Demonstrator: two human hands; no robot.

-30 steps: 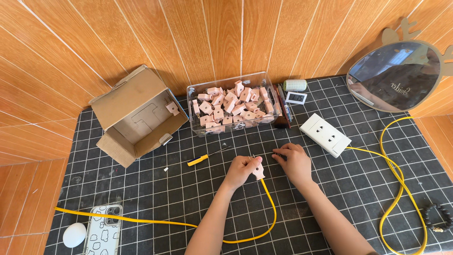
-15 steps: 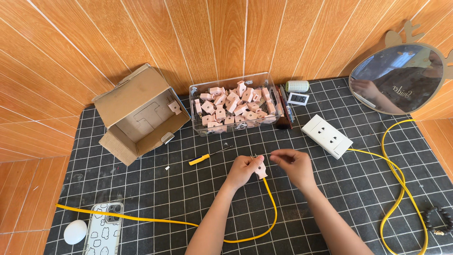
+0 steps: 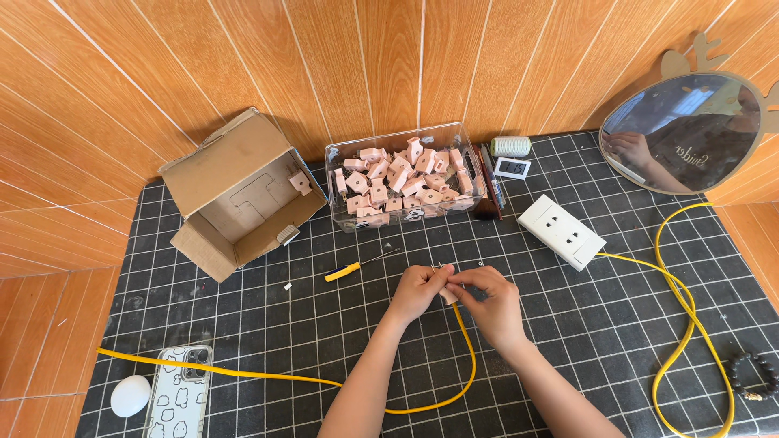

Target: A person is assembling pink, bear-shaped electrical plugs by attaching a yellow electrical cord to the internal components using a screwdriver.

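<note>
My left hand (image 3: 419,291) and my right hand (image 3: 490,302) meet over the black grid mat (image 3: 617,324), fingertips pinched together on a small pink plug part (image 3: 449,294) at the end of a yellow cable (image 3: 469,349). The cable drops from between the hands, curves toward me and runs left across the mat. Most of the pink part is hidden by my fingers. A small yellow-handled screwdriver (image 3: 357,267) lies just left of my left hand.
A clear tub (image 3: 406,182) of several pink plug parts stands at the back centre, an open cardboard box (image 3: 239,195) to its left. A white socket strip (image 3: 561,232) with a second yellow cable (image 3: 690,324) lies right. A phone (image 3: 180,395), white egg-shaped object (image 3: 130,396), mirror (image 3: 686,134) and bead bracelet (image 3: 751,373) sit around.
Both hands have drawn closer together, and the right hand's fingers now close on the pink part that the left hand held. The cable loop has barely shifted.
</note>
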